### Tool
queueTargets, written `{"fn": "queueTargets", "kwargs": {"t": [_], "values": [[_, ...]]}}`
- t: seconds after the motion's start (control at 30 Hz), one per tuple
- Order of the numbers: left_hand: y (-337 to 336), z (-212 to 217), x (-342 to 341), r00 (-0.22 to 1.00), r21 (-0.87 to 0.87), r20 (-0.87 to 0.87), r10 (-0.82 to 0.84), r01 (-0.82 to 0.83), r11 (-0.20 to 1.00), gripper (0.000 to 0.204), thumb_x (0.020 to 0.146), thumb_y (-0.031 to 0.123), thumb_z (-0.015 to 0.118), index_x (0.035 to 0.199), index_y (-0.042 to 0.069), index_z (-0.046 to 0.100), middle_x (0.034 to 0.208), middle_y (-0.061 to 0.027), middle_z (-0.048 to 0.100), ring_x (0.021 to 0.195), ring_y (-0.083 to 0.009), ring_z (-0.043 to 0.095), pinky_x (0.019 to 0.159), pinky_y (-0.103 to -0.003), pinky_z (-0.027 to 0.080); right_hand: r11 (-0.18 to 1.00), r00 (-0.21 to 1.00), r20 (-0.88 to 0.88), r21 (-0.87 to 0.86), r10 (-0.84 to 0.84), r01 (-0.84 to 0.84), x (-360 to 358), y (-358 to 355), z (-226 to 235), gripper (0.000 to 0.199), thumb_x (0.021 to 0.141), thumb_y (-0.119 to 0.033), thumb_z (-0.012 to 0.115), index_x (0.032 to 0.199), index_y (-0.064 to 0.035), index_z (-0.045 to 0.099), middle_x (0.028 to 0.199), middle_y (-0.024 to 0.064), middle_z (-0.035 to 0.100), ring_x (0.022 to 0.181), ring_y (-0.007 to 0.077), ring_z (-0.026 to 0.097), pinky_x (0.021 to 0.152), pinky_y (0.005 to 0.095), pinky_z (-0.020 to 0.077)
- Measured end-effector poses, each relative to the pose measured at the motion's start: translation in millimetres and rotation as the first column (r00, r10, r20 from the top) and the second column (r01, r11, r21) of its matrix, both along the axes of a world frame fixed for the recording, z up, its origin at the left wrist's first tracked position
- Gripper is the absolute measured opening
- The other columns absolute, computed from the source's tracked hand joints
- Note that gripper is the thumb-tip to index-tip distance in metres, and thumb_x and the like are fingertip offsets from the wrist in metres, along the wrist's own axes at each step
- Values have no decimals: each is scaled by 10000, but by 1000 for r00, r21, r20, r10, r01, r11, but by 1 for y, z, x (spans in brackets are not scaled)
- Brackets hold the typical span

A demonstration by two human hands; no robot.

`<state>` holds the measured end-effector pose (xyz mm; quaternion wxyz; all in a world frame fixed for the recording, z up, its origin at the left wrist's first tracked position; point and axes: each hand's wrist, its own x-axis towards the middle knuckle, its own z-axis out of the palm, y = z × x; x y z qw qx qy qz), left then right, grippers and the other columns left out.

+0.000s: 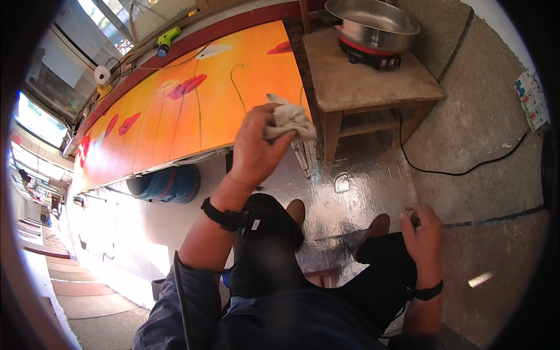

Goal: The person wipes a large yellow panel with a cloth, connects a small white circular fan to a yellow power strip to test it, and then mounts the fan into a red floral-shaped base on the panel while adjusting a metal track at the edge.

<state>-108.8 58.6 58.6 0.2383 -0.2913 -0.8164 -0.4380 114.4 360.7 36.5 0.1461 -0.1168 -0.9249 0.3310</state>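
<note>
A crumpled off-white cloth [290, 121] is pinched between the thumb and fingers of my left hand [259, 143]. This hand is raised beside the near right corner of a table with an orange, poppy-patterned top [216, 116]. Over by my right knee, my right hand [421, 236] is loosely curled, thumb apart from the fingers. A dark gap shows between them, and I see nothing held there.
Right of the table, a wooden stool [373, 87] bears a steel pan [373, 23] on a black-and-red electric cooker [373, 55]. A black cable [449, 173] runs to a wall power panel [531, 102]. A blue bucket [181, 184] lies under the table; a green tool [168, 41] sits behind.
</note>
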Motion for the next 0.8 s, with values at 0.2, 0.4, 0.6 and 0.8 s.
{"fn": "queueTargets", "kwargs": {"t": [0.2,0.4,0.6,0.8], "values": [[-99,12,26,832,85,233,504,-533,842,409,842,148,764,1163,-16,571,1053,-141,681,977,-199,647,862,-340,519,964,935,-268,-70,231,-258,-117,-48,-5,187,829,-151,732,977,-45,687,863,123,667,728,239,660,651,327,515],[-139,-30,82,749,-3,341,568,-604,797,394,837,166,771,1133,-7,579,1034,-132,681,965,-193,641,871,-332,507,919,941,-282,-288,186,-268,-196,-99,-31,287,864,-199,712,1082,-14,688,945,121,710,809,209,679,713,316,531],[-175,-60,116,646,-33,488,588,-659,752,377,841,189,771,1106,-4,584,1025,-128,683,951,-195,643,855,-340,514,746,968,-121,-618,221,-248,-220,-124,-42,425,936,-289,659,1176,60,632,864,92,694,689,151,660,672,297,521],[-185,-65,134,622,29,548,559,-683,730,385,834,179,777,1112,-4,583,1007,-134,694,939,-197,662,846,-330,521,606,983,-10,-786,183,-121,-226,-133,-49,318,981,-350,608,1058,-46,659,876,38,703,667,130,672,508,225,404]]}}
